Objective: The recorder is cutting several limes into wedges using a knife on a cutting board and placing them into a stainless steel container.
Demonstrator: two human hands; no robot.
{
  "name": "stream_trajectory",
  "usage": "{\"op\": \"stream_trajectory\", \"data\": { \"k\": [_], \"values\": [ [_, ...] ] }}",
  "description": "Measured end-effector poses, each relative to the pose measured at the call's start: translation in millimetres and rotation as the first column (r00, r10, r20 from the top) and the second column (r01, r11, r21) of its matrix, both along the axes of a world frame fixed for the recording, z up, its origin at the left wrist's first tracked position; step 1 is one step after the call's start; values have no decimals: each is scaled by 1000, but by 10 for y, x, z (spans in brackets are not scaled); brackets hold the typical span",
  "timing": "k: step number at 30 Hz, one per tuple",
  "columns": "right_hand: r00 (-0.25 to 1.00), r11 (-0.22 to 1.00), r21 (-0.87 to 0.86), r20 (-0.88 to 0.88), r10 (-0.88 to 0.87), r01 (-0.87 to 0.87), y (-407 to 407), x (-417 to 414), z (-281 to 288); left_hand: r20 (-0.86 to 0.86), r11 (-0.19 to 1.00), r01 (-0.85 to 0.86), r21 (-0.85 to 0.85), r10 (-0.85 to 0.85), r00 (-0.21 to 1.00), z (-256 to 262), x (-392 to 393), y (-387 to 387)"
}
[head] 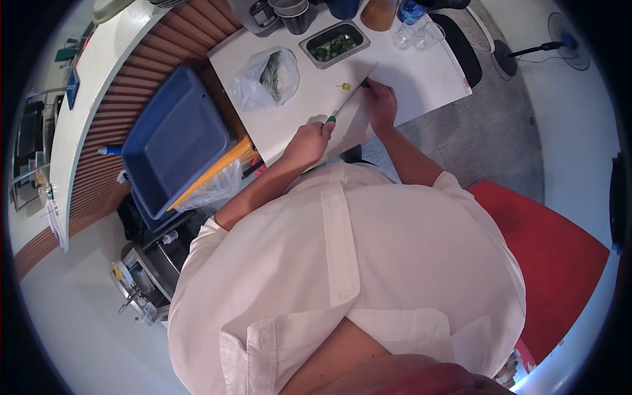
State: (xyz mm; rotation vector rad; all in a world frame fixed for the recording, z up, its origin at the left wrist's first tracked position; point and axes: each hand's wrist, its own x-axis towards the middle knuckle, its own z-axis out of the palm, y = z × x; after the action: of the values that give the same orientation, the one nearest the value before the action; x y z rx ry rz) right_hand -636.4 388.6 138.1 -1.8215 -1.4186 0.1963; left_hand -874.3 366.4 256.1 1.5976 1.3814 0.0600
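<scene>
My left hand (312,141) is closed around the green handle of a knife (348,98), whose thin blade slants over the white tabletop (419,79). At the blade, my right hand (382,103) pinches a small dark green piece (365,83), too small to name surely. Just left of the blade lies a small yellow-green piece (346,86) with a thin stem-like end. Beyond it stands a metal tray (363,48) with several green pieces, perhaps limes (335,47). An opened clear plastic bag (247,86) with green leafy herbs (270,74) lies to the left.
Metal cups (296,19), a clear plastic container (256,17), a brown container (377,15) and clear cups (419,37) line the far edge. A blue plastic bin (173,133) stands left of the table. To the right are a fan (543,47) and a red surface (548,252).
</scene>
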Motion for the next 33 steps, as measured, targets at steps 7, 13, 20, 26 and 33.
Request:
{"op": "stream_trajectory", "data": {
  "k": [7, 13, 20, 26, 33],
  "values": [
    [1000, 999, 25, 19, 21, -22, -9, 4, -93, -63, 995, 54, 88, -48, 997, 1, -45, -83],
    [999, 1000, 23, 39, 3, -4, -15, 4, -139, -31, 997, 55, 62, -53, 998, -37, 4, -99],
    [1000, 1000, 20, 13, 3, -3, -24, -11, -140, -50, 983, 88, 159, -81, 995, -292, 446, 205],
    [998, 998, 58, 65, -4, 0, -1, 10, -153, 15, 966, 59, 250, -64, 998, -647, 606, 353],
    [1000, 998, 64, 1, 12, -12, 2, -31, -43, 46, 969, 57, 241, -70, 996, -731, 577, 391]
  ]
}}
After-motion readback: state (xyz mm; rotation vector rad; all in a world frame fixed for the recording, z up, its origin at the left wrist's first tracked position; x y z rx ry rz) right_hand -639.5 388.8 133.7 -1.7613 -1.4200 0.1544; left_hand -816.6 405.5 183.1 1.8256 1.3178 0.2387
